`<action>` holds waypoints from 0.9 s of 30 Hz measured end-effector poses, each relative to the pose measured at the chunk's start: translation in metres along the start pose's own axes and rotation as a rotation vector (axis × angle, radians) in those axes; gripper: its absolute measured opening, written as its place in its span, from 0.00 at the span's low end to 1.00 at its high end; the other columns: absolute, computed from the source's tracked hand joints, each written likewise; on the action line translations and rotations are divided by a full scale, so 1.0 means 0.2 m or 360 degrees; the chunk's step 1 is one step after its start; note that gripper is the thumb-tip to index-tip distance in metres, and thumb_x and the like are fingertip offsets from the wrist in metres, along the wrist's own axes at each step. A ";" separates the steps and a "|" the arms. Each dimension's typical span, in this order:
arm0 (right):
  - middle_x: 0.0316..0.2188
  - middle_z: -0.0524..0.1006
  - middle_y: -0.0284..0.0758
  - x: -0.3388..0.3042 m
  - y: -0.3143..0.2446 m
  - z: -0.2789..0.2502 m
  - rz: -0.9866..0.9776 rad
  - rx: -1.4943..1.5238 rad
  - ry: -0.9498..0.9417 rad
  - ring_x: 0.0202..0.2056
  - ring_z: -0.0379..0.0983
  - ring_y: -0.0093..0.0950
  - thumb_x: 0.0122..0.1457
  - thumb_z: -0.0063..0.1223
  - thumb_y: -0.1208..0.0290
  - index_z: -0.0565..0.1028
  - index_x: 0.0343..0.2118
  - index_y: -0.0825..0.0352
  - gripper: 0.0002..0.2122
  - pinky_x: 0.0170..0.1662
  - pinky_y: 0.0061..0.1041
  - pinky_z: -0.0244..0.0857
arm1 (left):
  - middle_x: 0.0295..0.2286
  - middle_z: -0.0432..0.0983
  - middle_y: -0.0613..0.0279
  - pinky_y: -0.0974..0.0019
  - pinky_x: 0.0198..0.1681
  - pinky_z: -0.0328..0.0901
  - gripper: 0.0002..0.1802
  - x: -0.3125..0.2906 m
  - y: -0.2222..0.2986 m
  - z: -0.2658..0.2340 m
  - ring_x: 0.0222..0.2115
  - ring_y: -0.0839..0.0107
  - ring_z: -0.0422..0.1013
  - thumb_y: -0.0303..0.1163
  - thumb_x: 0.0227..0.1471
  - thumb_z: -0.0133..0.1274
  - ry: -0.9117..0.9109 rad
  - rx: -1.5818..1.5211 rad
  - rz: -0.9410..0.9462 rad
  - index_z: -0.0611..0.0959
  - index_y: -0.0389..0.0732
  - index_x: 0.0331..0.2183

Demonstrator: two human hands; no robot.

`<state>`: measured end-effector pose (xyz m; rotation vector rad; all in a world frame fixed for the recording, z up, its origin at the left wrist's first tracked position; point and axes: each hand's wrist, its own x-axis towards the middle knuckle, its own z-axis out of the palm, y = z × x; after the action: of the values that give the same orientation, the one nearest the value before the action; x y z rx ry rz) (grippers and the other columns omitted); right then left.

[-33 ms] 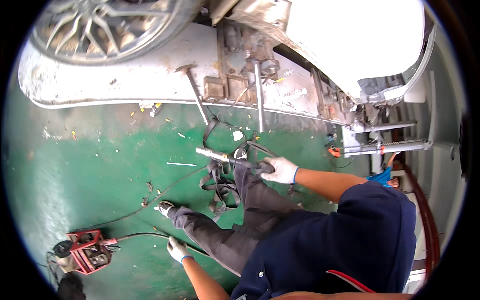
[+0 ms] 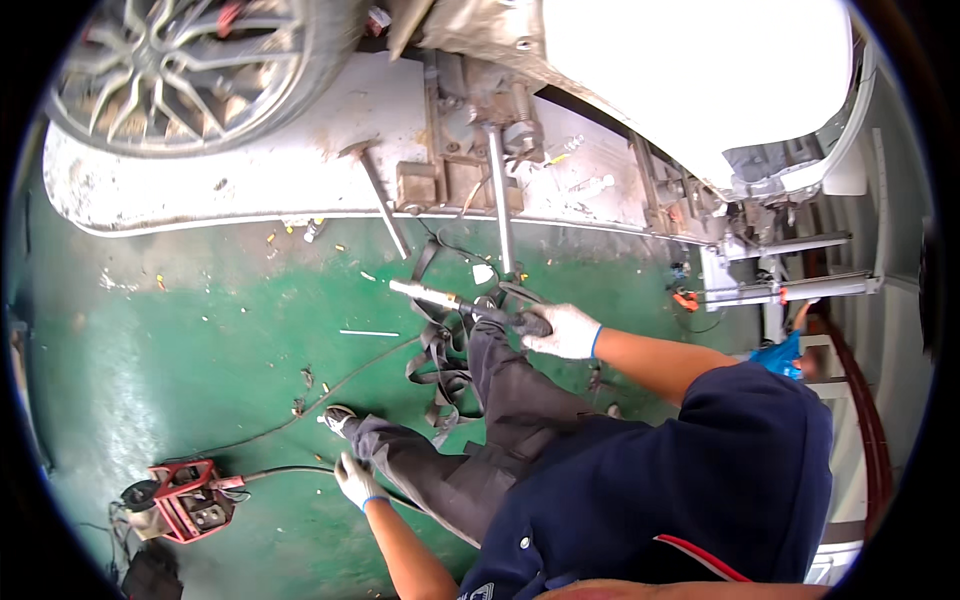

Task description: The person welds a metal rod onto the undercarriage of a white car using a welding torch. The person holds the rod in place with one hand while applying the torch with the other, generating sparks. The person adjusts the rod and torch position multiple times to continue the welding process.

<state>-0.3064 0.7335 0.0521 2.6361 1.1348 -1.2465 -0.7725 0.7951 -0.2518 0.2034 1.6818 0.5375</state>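
My right hand, in a white glove, is closed around the black handle of a welding torch. Its pale metal nozzle points left, above the floor and near one of my shoes. At the lower left, my gloved left hand is closed on a dark cable. That cable runs from a red-framed wire feeder on the floor, past my hand and beside my leg. Part of the grip is hidden behind the left glove.
A vehicle wheel and a white body panel stand over a pale platform. A hammer and a metal bar project from its edge. Dark straps lie by my feet. Another person is at the right.
The whole view has shifted slightly, with the wheel and platform now a little lower at the left. Both hands keep their holds on the torch and the cable.
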 end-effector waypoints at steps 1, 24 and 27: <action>0.42 0.83 0.50 0.00 0.08 -0.15 -0.0057 0.0019 0.0056 0.47 0.81 0.47 0.60 0.63 0.54 0.75 0.56 0.64 0.25 0.52 0.40 0.73 | 0.35 0.76 0.62 0.66 0.33 0.70 0.25 -0.12 0.03 0.24 0.31 0.73 0.72 0.44 0.65 0.59 -0.0121 -0.0061 0.0134 0.76 0.35 0.54; 0.35 0.81 0.50 0.34 0.76 -1.03 -0.0173 0.0263 0.0318 0.40 0.80 0.46 0.59 0.61 0.59 0.78 0.42 0.68 0.17 0.47 0.40 0.72 | 0.23 0.74 0.49 0.54 0.36 0.69 0.23 -1.35 0.42 2.31 0.24 0.59 0.70 0.47 0.56 0.62 -0.0444 0.1303 0.1249 0.79 0.33 0.34; 0.37 0.82 0.47 0.29 0.68 -1.01 -0.0118 0.0410 0.0311 0.40 0.80 0.44 0.58 0.62 0.62 0.77 0.43 0.68 0.16 0.49 0.38 0.72 | 0.22 0.74 0.55 0.58 0.31 0.68 0.23 -1.35 0.42 2.26 0.23 0.67 0.70 0.47 0.56 0.63 -0.0544 0.1183 0.1166 0.80 0.34 0.34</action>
<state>-0.0631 0.7294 0.1126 2.9883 1.1792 -1.2470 -0.2979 0.8595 -0.0179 1.4059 1.3672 0.3461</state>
